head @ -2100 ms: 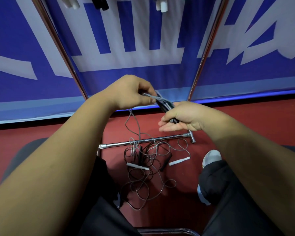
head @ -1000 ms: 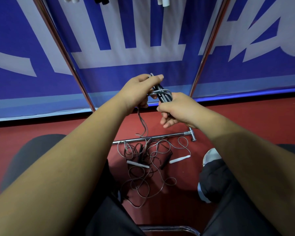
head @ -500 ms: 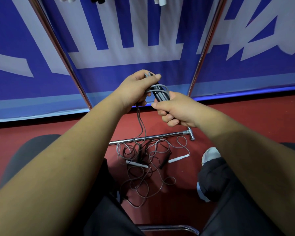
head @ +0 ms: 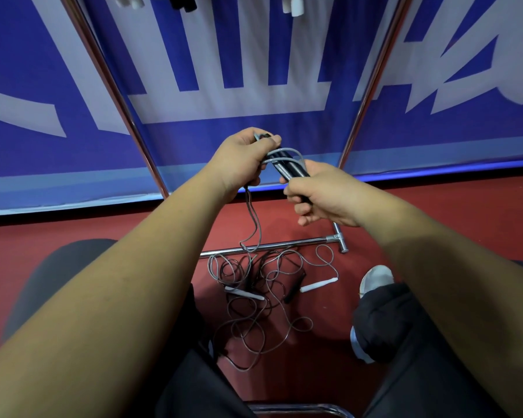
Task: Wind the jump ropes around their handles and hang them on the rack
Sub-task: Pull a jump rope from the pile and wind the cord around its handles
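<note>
- Our left hand (head: 242, 158) is curled tight round the top end of two black handles (head: 290, 170).
- Our right hand (head: 323, 194) grips the lower end of the same handles, with its fingers wrapped round them.
- We hold the handles up in the air, above the far edge of the red floor (head: 435, 221).
- The grey rope (head: 284, 153) goes round the handles a few times, between our two hands.
- The rest of this rope hangs down from under our left hand to the floor.
- A heap of tangled ropes (head: 254, 321) lies on the floor, near its far edge by the blue banner (head: 254, 137).
- Two white handles (head: 317, 285) and a black handle (head: 293, 288) lie in the heap.
- The shiny bottom bar of the rack (head: 269, 247) lies on the floor just behind the heap, and the hanging rope crosses it.
- Two shiny rack poles (head: 115, 86) go up in front of the banner.
- White and black hanging handles (head: 293, 6) show at the very top.
- Our white shoe (head: 376, 279) is on the floor, right of the heap.
</note>
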Demonstrator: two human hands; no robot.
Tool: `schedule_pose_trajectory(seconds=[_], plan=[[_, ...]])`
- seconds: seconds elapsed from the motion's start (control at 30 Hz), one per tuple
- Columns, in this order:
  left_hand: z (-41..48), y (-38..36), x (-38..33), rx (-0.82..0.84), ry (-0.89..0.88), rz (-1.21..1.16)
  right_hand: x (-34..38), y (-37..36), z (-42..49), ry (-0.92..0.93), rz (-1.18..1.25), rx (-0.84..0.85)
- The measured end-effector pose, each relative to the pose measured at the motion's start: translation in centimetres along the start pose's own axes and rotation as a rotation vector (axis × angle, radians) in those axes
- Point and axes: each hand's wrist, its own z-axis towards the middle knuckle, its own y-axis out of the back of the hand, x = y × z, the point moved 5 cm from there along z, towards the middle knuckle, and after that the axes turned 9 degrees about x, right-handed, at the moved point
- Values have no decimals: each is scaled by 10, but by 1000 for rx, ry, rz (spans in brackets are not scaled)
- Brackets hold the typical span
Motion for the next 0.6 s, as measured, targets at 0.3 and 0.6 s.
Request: schedule_pose_trajectory(seconds=[0.3, 0.6], plan=[[-1, 0, 2, 151, 181, 134, -9, 12, 7, -12, 188, -135], [-23, -12, -8, 491, 108, 205, -14, 18, 5, -2, 339, -165]])
